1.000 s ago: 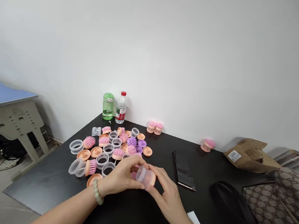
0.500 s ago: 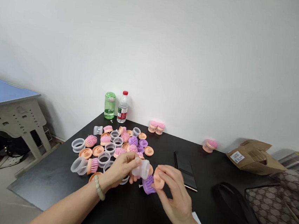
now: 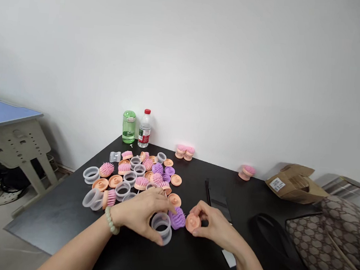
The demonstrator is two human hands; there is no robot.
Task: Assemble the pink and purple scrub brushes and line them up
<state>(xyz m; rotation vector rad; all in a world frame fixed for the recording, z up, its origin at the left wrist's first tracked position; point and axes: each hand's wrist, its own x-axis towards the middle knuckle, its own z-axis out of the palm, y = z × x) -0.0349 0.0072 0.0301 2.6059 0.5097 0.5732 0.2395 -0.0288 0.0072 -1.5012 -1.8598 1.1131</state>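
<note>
Left hand around clear ring, right hand pinching peach disc, purple brush between, green bottle far left.

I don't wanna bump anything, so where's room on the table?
Between the brush pile and dark device; along the wall, between the paired brushes and the lone brush. Crowded: the pile, and around the clear cup, purple brush and orange disc.

Just left of the purple brush, the left grip hides part of a clear ring; whether its fingertips touch the brush cannot be told. Right of the brush, the right grip covers a corner of the phone, its forearm part of a white card. Far right of the brush, the frame cuts off a patterned bag; far left, a blue-topped desk.
</note>
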